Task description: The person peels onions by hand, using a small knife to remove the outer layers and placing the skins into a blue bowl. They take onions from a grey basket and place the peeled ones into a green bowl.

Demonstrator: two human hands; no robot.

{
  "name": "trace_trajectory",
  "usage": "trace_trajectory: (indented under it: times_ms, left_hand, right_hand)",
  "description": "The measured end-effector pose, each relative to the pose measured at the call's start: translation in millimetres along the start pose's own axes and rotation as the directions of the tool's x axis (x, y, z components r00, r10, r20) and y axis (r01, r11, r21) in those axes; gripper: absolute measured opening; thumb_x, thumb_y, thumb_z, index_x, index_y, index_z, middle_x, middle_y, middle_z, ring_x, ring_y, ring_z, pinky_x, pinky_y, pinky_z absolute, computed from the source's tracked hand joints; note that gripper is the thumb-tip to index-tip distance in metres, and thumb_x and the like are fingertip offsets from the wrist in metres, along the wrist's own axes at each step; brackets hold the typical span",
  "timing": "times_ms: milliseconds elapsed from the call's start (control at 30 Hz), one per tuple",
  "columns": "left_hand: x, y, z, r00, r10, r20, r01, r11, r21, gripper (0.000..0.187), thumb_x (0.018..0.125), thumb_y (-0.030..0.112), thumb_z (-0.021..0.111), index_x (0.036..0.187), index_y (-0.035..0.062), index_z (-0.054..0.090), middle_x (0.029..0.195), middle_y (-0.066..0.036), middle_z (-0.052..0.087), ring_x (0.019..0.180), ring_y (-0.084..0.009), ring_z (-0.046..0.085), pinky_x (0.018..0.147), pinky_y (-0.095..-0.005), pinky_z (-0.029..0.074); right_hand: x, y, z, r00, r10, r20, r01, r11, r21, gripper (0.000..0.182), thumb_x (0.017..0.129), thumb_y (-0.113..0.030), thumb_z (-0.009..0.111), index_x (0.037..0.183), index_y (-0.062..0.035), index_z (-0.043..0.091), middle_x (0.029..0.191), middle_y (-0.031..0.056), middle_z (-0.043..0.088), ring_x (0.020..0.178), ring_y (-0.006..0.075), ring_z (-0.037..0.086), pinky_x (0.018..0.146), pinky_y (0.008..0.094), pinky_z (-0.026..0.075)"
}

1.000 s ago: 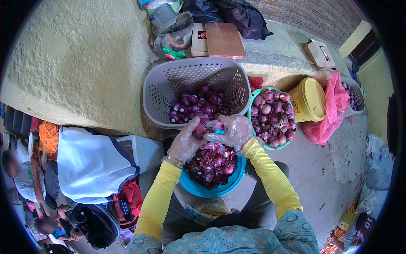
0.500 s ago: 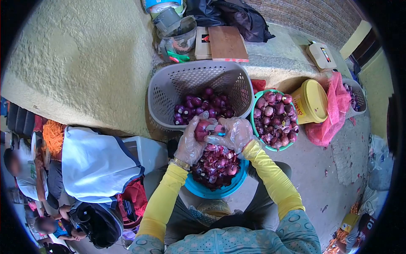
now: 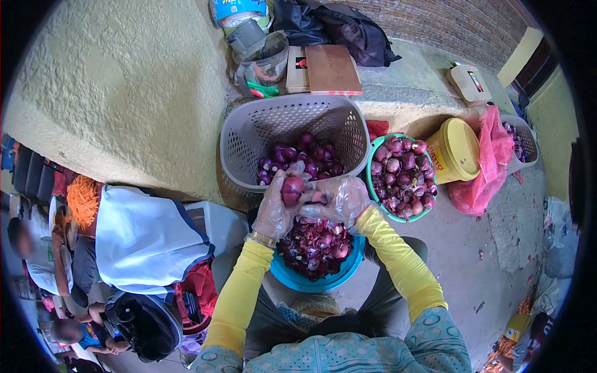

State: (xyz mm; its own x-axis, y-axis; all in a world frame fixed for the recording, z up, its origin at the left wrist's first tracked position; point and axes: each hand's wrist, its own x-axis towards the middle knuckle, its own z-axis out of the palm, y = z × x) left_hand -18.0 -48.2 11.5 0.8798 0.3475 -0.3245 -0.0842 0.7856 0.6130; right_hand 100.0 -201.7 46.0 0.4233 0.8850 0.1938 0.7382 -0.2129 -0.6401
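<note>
A red onion (image 3: 292, 190) is held in my left hand (image 3: 275, 208), which wears a clear plastic glove. Close beside it my right hand (image 3: 342, 198), gloved the same way, is closed with its fingertips near the onion. A small pinkish bit shows at its thumb; what it grips is mostly hidden. Below both hands, a blue basin (image 3: 298, 285) holds a heap of onion skins (image 3: 316, 247). Just beyond them stands a grey perforated basket (image 3: 249, 127) with shiny peeled red onions (image 3: 306, 155) inside.
Right of the basket, a green-rimmed tub (image 3: 371, 186) holds unpeeled onions. Past it are a yellow bucket (image 3: 460, 149), a pink mesh sack (image 3: 476, 193) and another grey basket (image 3: 527, 146). A white cloth (image 3: 146, 242) lies at left. People (image 3: 71, 332) sit at the far left.
The onion in my left hand has turned and shows more of its side. My right hand has rolled over slightly, and the blue bit seen in it earlier is now hidden.
</note>
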Motion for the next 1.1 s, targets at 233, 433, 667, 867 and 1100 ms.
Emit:
trace_trajectory:
  times_ms: [233,433,667,867,1100]
  left_hand:
    - [14,-10,-1,0.994,0.113,0.006,-0.113,0.989,0.095,0.043,0.109,0.046,0.045,0.123,0.0073,0.058,0.122,-0.011,0.064,0.106,-0.0208,0.065,0.095,-0.0382,0.056]
    - [21,-9,4,0.979,0.203,-0.004,-0.200,0.970,0.140,0.039,0.109,0.039,0.049,0.126,0.0055,0.059,0.123,-0.009,0.064,0.109,-0.0198,0.064,0.096,-0.0366,0.056]
    - [16,-6,-1,0.999,0.047,0.018,-0.049,0.989,0.140,0.037,0.109,0.041,0.049,0.117,0.0078,0.061,0.116,-0.007,0.063,0.098,-0.0143,0.064,0.083,-0.0293,0.058]
    - [16,-5,1,1.000,0.025,0.008,-0.026,0.985,0.168,0.039,0.108,0.044,0.049,0.114,0.0066,0.060,0.110,-0.007,0.065,0.096,-0.0153,0.065,0.084,-0.0301,0.058]
    - [18,-5,-1,0.998,-0.014,0.067,0.000,0.979,0.202,0.049,0.108,0.050,0.046,0.121,0.0051,0.060,0.114,-0.007,0.063,0.103,-0.0158,0.063,0.087,-0.0333,0.055]
  right_hand:
    - [-2,5,4,0.989,0.089,-0.116,-0.088,0.996,0.010,0.055,0.081,-0.060,0.077,0.087,-0.0061,0.070,0.077,0.0174,0.070,0.077,0.0383,0.070,0.069,0.0484,0.055]
    - [4,8,6,0.984,0.050,-0.172,-0.064,0.995,-0.077,0.054,0.080,-0.061,0.077,0.086,-0.0074,0.070,0.078,0.0148,0.071,0.073,0.0359,0.071,0.067,0.0472,0.056]
    - [3,16,6,0.982,-0.012,-0.188,-0.009,0.994,-0.111,0.052,0.079,-0.061,0.078,0.077,-0.0094,0.070,0.072,0.0129,0.069,0.068,0.0347,0.070,0.062,0.0455,0.055]
    - [3,18,6,0.991,0.043,-0.125,-0.054,0.995,-0.083,0.048,0.082,-0.060,0.075,0.079,-0.0125,0.072,0.071,0.0132,0.068,0.070,0.0354,0.069,0.064,0.0474,0.054]
    - [4,19,7,0.995,0.005,-0.102,-0.009,0.999,-0.038,0.042,0.084,-0.052,0.078,0.081,-0.0097,0.074,0.070,0.0154,0.068,0.066,0.0378,0.066,0.062,0.0466,0.053]
